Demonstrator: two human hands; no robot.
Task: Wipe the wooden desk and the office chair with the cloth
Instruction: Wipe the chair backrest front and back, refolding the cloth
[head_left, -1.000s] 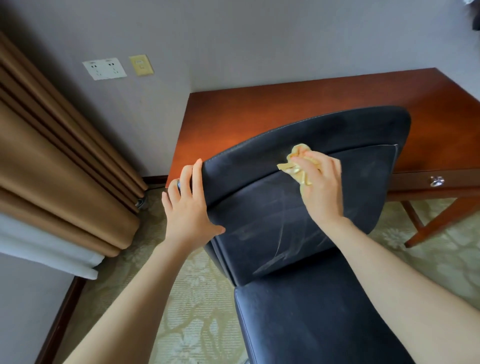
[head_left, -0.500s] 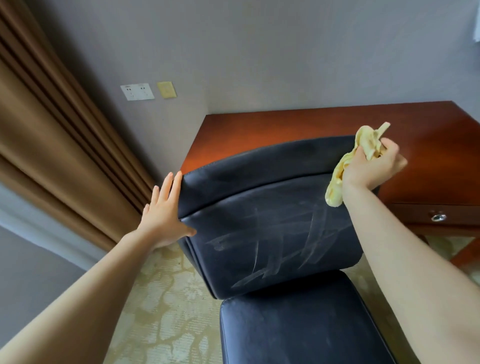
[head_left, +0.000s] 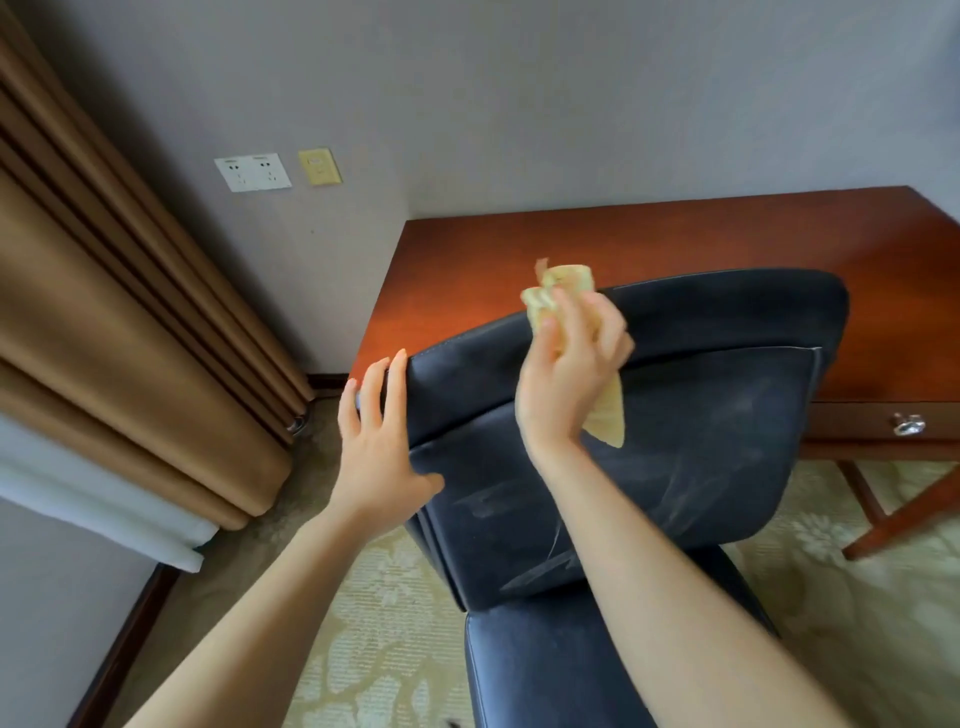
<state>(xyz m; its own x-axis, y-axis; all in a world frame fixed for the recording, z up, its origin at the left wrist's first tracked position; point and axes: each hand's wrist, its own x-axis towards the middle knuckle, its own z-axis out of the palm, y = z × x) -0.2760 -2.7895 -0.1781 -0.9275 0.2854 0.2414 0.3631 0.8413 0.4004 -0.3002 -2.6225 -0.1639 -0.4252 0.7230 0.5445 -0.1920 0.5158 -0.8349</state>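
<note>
Head view: the left hand (head_left: 376, 447) rests with straight fingers on the left edge of the black chair (head_left: 701, 415) back. The right hand (head_left: 569, 379) grips the yellow cloth (head_left: 563, 283), raised at the chair's top edge. Behind stands the wooden desk (head_left: 675, 239); wipe streaks mark the chair back.

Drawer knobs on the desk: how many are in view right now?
1: a shiny knob on the desk drawer front, right of the chair backrest. Others may be hidden behind the chair or beyond the frame's right edge.
</note>
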